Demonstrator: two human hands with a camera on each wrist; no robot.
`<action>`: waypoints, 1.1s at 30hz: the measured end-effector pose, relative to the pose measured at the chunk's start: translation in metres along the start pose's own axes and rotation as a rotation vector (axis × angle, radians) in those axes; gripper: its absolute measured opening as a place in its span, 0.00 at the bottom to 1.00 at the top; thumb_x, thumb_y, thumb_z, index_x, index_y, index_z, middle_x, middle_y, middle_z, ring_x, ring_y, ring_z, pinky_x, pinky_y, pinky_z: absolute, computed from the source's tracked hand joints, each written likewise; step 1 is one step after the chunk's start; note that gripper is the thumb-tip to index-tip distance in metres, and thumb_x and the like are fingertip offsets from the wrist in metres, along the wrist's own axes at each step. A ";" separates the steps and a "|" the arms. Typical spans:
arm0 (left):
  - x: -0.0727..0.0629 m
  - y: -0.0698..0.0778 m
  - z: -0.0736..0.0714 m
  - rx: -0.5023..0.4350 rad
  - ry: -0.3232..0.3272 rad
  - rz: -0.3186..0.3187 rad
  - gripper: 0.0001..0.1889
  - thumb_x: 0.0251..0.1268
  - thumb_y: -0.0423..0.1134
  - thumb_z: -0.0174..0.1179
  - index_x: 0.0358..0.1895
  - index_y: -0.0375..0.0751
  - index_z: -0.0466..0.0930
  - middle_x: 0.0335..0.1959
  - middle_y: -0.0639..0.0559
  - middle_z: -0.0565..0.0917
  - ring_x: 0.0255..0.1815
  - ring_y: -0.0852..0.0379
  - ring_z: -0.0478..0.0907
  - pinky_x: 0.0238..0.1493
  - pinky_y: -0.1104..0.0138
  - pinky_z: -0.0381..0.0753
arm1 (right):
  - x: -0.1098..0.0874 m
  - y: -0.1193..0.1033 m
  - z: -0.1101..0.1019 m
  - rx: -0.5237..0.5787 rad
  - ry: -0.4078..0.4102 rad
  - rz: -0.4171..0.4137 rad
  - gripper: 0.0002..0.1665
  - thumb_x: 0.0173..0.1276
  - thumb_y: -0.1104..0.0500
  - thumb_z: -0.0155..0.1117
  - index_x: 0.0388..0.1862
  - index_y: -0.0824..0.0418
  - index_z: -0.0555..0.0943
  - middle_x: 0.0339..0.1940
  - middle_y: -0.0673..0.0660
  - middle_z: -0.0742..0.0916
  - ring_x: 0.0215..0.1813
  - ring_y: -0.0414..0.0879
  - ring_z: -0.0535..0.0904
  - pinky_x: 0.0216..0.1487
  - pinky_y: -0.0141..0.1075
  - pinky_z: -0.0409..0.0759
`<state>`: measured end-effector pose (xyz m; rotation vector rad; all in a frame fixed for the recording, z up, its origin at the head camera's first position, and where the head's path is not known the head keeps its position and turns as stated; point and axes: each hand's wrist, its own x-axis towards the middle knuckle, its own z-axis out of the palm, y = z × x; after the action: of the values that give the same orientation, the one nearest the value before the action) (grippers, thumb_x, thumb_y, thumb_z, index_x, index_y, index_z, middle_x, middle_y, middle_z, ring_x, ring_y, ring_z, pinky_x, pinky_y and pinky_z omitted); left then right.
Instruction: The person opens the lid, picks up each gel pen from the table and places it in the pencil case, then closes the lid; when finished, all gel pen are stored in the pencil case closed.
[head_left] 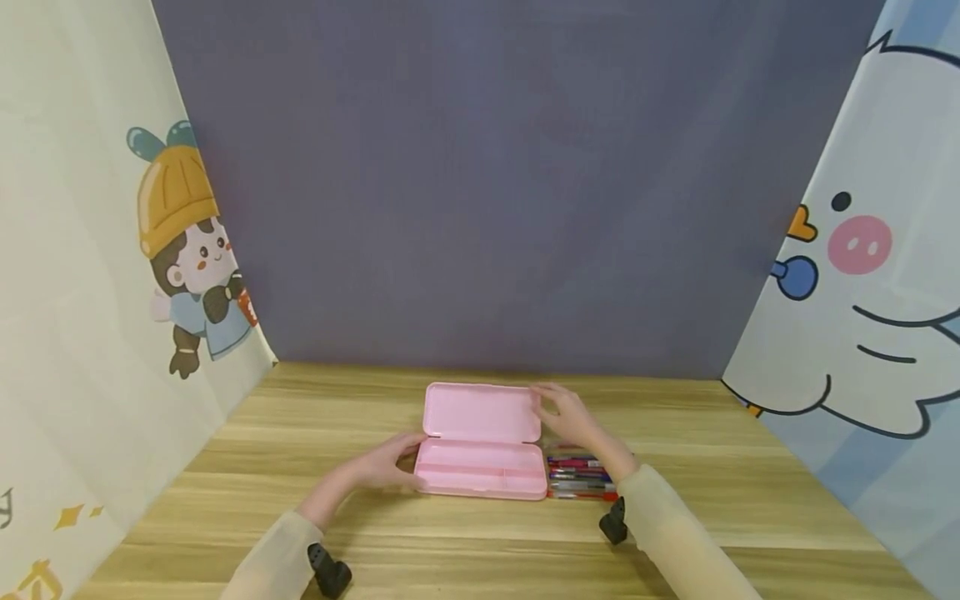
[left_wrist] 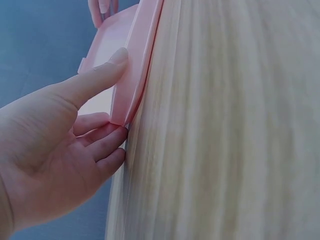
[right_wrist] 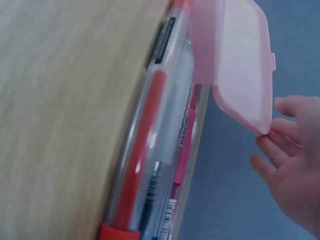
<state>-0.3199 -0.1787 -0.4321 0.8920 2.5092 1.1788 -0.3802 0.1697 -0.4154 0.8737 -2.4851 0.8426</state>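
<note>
A pink pencil case (head_left: 482, 468) lies unfolded on the table, its compartments bare and its lid (head_left: 483, 412) tipped back at the far side. At the case's left end, my left hand (head_left: 386, 462) holds the base. In the left wrist view, the thumb (left_wrist: 102, 75) presses along the front wall while the fingers curl at the corner. My right hand (head_left: 568, 417) reaches over the pens to the lid's right edge. Its fingertips (right_wrist: 265, 145) touch the lid's corner in the right wrist view, with the thumb beside the edge.
Several pens (head_left: 581, 477) lie side by side on the wooden table (head_left: 465, 542), close against the case's right end. A dark backdrop (head_left: 480, 183) rises behind the table. Printed cartoon panels stand left and right.
</note>
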 end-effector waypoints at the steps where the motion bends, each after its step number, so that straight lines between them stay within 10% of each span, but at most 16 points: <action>1: 0.000 0.000 0.000 0.003 0.002 -0.005 0.40 0.55 0.41 0.68 0.68 0.28 0.58 0.66 0.28 0.61 0.68 0.32 0.60 0.68 0.44 0.61 | 0.000 0.001 0.001 0.004 -0.018 0.016 0.23 0.66 0.63 0.60 0.58 0.74 0.74 0.58 0.70 0.78 0.61 0.66 0.72 0.63 0.56 0.70; 12: 0.000 -0.003 0.001 -0.002 0.017 -0.012 0.41 0.53 0.41 0.70 0.67 0.29 0.60 0.66 0.29 0.63 0.67 0.33 0.62 0.68 0.46 0.62 | -0.002 0.011 0.009 0.034 -0.189 0.140 0.32 0.68 0.58 0.58 0.67 0.70 0.65 0.67 0.68 0.71 0.67 0.64 0.66 0.68 0.55 0.64; 18: 0.002 -0.006 0.001 0.006 0.028 -0.024 0.42 0.51 0.41 0.70 0.67 0.29 0.60 0.66 0.29 0.63 0.67 0.34 0.63 0.68 0.46 0.63 | -0.002 0.012 0.008 0.025 -0.223 0.159 0.34 0.69 0.57 0.58 0.69 0.69 0.62 0.67 0.67 0.71 0.43 0.56 0.79 0.62 0.52 0.73; 25: 0.002 -0.004 0.002 0.014 0.027 0.008 0.41 0.52 0.41 0.70 0.66 0.28 0.60 0.64 0.29 0.65 0.66 0.33 0.63 0.67 0.46 0.64 | -0.004 0.010 -0.004 0.036 -0.160 0.109 0.30 0.69 0.58 0.58 0.67 0.67 0.66 0.64 0.67 0.74 0.64 0.64 0.70 0.64 0.56 0.69; 33: 0.004 -0.004 0.003 0.019 0.029 0.020 0.40 0.53 0.41 0.69 0.66 0.28 0.61 0.63 0.29 0.66 0.66 0.33 0.64 0.66 0.47 0.66 | -0.013 0.020 -0.023 0.019 -0.059 0.031 0.22 0.65 0.62 0.62 0.57 0.67 0.77 0.55 0.65 0.82 0.59 0.63 0.76 0.61 0.55 0.73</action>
<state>-0.3236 -0.1766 -0.4372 0.9134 2.5441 1.1845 -0.3805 0.2034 -0.4131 0.8807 -2.5515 0.8634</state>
